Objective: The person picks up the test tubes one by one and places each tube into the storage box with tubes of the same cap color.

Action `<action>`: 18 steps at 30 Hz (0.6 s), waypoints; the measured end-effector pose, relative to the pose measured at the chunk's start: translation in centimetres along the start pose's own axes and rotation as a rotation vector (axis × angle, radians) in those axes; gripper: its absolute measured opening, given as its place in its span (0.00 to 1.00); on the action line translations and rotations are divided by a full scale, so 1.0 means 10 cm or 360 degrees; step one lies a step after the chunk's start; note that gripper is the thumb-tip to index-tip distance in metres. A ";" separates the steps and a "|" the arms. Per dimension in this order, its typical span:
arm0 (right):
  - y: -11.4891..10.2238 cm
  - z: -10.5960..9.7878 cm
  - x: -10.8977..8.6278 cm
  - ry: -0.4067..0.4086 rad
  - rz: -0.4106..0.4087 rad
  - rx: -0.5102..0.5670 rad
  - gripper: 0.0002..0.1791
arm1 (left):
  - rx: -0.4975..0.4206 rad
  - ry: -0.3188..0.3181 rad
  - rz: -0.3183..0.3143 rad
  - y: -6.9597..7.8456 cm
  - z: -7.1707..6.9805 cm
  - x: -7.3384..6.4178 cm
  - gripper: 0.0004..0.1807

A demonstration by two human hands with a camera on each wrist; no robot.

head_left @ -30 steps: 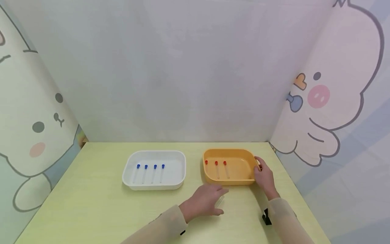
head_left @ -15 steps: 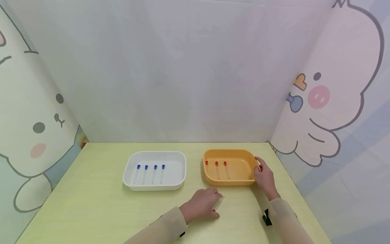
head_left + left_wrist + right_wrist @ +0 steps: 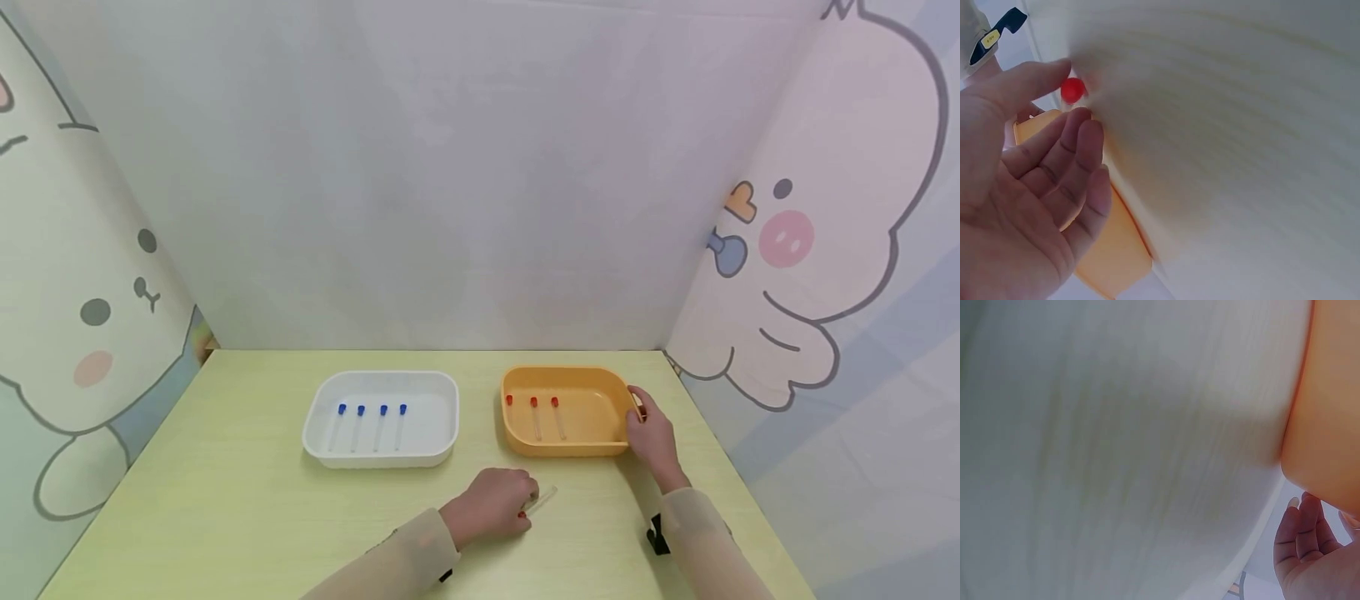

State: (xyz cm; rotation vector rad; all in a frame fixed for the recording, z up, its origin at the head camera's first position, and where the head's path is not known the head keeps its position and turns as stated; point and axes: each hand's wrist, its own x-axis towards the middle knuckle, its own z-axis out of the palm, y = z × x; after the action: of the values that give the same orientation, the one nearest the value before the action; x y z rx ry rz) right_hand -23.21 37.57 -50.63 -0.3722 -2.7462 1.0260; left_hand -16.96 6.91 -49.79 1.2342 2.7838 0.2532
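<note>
In the head view, my left hand (image 3: 491,502) is low over the table in front of the orange tray, its thumb and fingertips at the capped end of a clear, thin test tube (image 3: 546,498). The left wrist view has the tube's red cap (image 3: 1072,90) between thumb and forefinger; the other fingers are loosely bent. My right hand (image 3: 652,437) grips the right end of the orange tray (image 3: 566,450), thumb on the near side and fingers at the handle. Several red-capped test tubes (image 3: 536,417) lie inside, toward its left.
Left of the orange tray stands a white tray (image 3: 375,460) holding several blue-capped test tubes (image 3: 379,429) in a row. Both trays are on a pale yellow-green table (image 3: 225,500). A curtain (image 3: 435,183) rises along the back edge, with printed cloth at both sides.
My left hand has lowered, and its spread thumb and fingers have closed in on the red-capped test tube. The tube has turned slightly, its clear end swinging right. My right hand stays on the tray.
</note>
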 end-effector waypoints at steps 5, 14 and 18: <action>-0.02 -0.01 -0.01 -0.0009 0.0011 0.0006 0.28 | -0.0009 0.0078 0.0058 -0.05 -0.02 -0.03 0.09; -0.01 0.00 0.01 -0.0016 0.0016 0.0003 0.28 | 0.0035 0.0163 0.0088 -0.17 0.02 -0.04 0.14; -0.02 0.00 0.01 -0.0015 0.0021 0.0006 0.28 | 0.0005 0.0155 0.0081 -0.20 0.02 -0.04 0.14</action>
State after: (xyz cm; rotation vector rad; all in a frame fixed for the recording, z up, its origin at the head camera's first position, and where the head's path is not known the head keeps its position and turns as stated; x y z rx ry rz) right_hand -23.30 37.49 -50.50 -0.3866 -2.7532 1.0390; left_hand -18.16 5.30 -50.33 1.3293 2.8377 0.3210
